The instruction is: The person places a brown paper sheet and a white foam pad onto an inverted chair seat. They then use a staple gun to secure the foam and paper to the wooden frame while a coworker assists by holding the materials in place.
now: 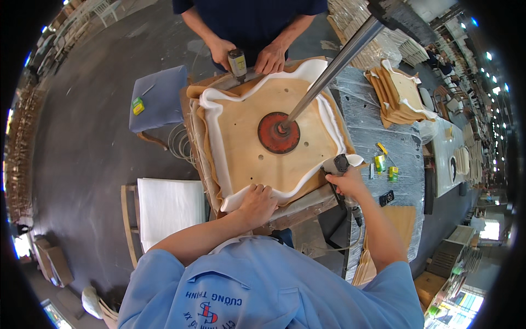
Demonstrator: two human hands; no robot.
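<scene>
A wooden seat panel (241, 142) lies underside up, with white padding (216, 126) and tan cover material (204, 140) folded up around its edges. On the panel's near edge, my left hand (258, 207) is closed on the white padding, fingers curled over it. My right hand (346, 183) grips a pneumatic staple gun (335, 164) at the panel's right corner. A red round press foot (276, 140) on a slanting steel rod (334, 71) bears on the panel's middle. Across from me, a co-worker's hand holds another staple gun (237, 63) against the far edge; their other hand rests beside it.
Staple boxes (380, 162) and a phone (387, 198) lie on the plastic-wrapped table (361, 120) at right, with a stack of covered panels (397, 93) farther back. A blue padded stool (159, 98) and white sheets (170, 211) stand at left. An air hose (178, 145) coils on the floor.
</scene>
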